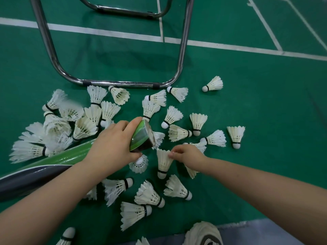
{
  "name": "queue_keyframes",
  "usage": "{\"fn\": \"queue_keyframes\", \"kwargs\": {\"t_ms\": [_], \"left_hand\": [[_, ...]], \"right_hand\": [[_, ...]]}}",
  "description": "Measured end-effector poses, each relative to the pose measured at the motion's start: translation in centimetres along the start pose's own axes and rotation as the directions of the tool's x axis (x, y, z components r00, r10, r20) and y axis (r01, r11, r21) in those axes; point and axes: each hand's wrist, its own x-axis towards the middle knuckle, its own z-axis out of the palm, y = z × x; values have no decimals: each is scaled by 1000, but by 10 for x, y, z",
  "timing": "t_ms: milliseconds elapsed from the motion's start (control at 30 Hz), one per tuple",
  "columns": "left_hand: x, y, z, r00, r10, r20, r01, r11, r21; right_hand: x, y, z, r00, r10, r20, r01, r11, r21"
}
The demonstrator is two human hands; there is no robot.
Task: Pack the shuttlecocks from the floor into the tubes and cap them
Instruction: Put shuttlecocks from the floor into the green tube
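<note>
Although a few small white letters show on the long green and dark grey tube (pixel 67 156) lying on the floor at the left, they are too small to read, and no other writing or brand can be made out.

The left hand (pixel 113 144) is wrapped round a short green striped cardboard tube (pixel 141 137), fingers over its far side and thumb under its near side. The hand grips close to the open mouth. That mouth is dark inside and tilts to the right, towards the right hand (pixel 187 156). The left forearm comes in from the near left and crosses over the lying tube.

The right hand pinches the feather rim of a white feather shuttlecock (pixel 163 162) between thumb and fingertips. Its cork base points to the near side, just right of the held tube's mouth. The right forearm reaches in from the near right.

Many more white shuttlecocks lie scattered on the green court floor (pixel 265 103), heaped most thickly at the left (pixel 58 124), with one well apart at the far right (pixel 214 84). One lies cork up (pixel 139 163) just under the left hand.

A chrome tubular chair frame (pixel 182 50) stands beyond them, across a white court line (pixel 106 33). A white shoe (pixel 203 234) shows at the near edge.
</note>
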Motion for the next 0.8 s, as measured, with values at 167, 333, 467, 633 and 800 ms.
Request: {"fn": "queue_keyframes", "kwargs": {"t_ms": [167,333,467,633,800], "left_hand": [[-2,-6,0,1000,-14,6,14,1000,11],[-3,-14,0,998,-58,5,58,998,0],[-3,-16,0,998,-68,8,68,998,-6],[-4,-11,3,998,-54,19,54,998,-10],[-10,-6,-1,999,-36,11,36,999,-35]], "right_hand": [[-8,-21,-7,951,10,-310,112,921,372],[-11,-49,-7,906,64,-418,178,839,515],[-18,-70,-4,824,23,-566,264,868,420],[-26,-92,4,966,-142,-218,216,904,368],[-28,-98,9,985,-170,42,137,895,424]]}}
